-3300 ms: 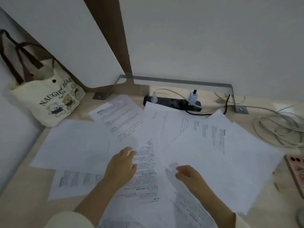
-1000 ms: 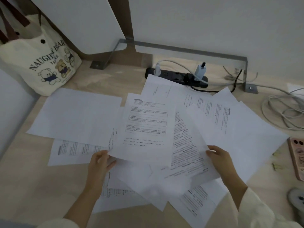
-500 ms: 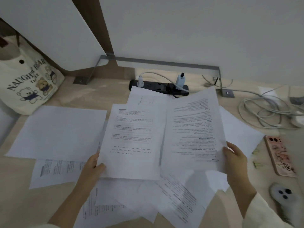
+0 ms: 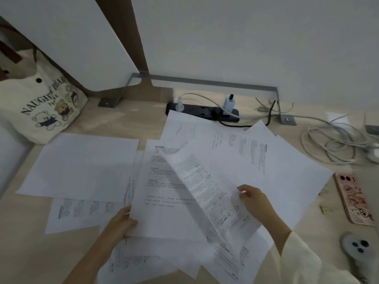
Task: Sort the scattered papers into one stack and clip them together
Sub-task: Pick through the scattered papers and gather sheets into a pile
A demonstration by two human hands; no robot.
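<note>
Papers point(image 4: 86, 160) lie scattered across the desk point(image 4: 24, 253). The left hand point(image 4: 121, 222) pinches the lower left corner of one printed sheet point(image 4: 164, 197); the right hand point(image 4: 254, 199) grips a second sheet point(image 4: 207, 181), tilted over the first. The tote bag point(image 4: 41, 107) stands far left, its contents hidden.

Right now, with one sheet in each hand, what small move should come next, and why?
Probably lay the right hand's tilted sheet flat onto the sheet held by the left hand: it already overlaps that page, so squaring their edges starts the stack.
</note>
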